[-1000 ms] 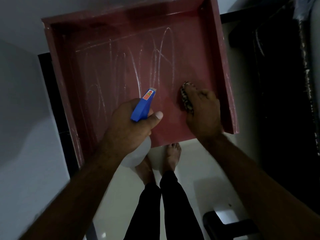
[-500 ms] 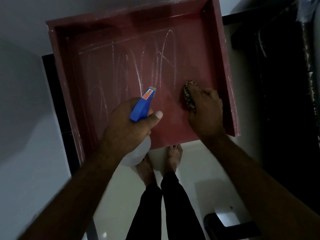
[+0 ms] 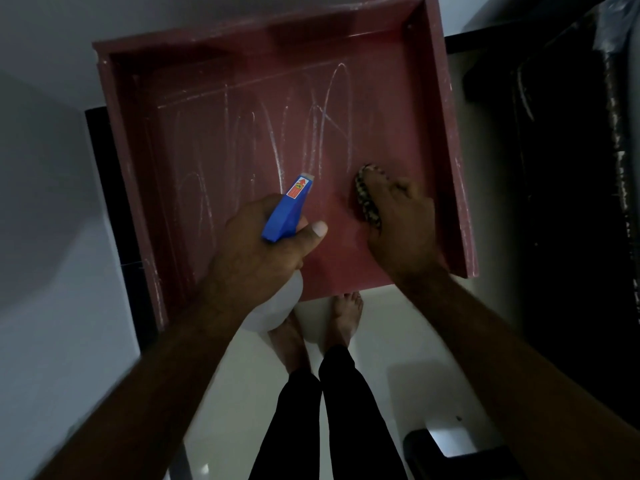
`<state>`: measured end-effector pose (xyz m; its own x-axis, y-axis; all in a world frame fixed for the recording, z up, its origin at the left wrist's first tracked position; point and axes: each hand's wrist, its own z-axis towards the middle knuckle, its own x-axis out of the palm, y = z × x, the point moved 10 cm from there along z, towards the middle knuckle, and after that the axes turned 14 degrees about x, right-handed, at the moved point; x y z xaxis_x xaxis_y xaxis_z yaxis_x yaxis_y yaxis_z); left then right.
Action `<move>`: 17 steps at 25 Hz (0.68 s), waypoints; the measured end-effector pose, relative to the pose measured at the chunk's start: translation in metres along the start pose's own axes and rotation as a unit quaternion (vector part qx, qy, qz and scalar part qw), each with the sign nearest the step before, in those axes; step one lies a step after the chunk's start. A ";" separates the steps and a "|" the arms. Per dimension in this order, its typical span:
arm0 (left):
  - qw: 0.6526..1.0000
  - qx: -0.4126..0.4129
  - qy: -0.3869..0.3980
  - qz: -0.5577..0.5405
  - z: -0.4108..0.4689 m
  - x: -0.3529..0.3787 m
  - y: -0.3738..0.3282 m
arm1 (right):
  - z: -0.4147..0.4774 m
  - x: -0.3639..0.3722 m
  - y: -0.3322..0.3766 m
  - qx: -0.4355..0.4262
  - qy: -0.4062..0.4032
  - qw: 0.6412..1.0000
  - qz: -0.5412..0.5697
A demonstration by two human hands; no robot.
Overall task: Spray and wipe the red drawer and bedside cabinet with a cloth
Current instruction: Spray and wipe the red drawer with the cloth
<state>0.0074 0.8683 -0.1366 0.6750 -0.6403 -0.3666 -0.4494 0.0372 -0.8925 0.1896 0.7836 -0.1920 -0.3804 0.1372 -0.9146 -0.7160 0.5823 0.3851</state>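
The red drawer (image 3: 221, 140) stands pulled out below me, its bottom streaked with pale wipe marks. My left hand (image 3: 256, 251) grips a spray bottle (image 3: 287, 209) with a blue head and a white body, its nozzle aimed at the drawer bottom. My right hand (image 3: 401, 226) presses a patterned cloth (image 3: 365, 192) onto the drawer bottom near the right wall. Most of the cloth is hidden under the hand. The bedside cabinet is not clearly visible.
My bare feet (image 3: 343, 320) stand on a pale floor (image 3: 408, 355) just under the drawer's front edge. A white wall (image 3: 48, 237) is on the left. Dark furniture (image 3: 568, 202) stands to the right, and a dark object (image 3: 450, 452) lies at the lower right.
My right hand with the cloth has slid slightly down and right on the drawer bottom. The left hand keeps the bottle in about the same place.
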 end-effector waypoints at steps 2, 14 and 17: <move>1.000 -0.007 -0.004 0.003 0.001 -0.001 0.001 | -0.014 0.015 0.026 -0.077 0.047 0.996 0.003; 0.999 -0.032 -0.002 0.033 0.006 -0.005 0.013 | -0.004 0.016 0.026 -0.073 0.054 0.996 0.013; 0.997 -0.052 -0.012 0.049 0.004 -0.006 0.018 | 0.004 0.011 0.005 -0.043 0.053 0.997 0.026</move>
<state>-0.0027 0.8761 -0.1510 0.6377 -0.6193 -0.4581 -0.5710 0.0191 -0.8207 0.1842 0.7912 -0.2008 -0.4755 0.0767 -0.8763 -0.7392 0.5052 0.4454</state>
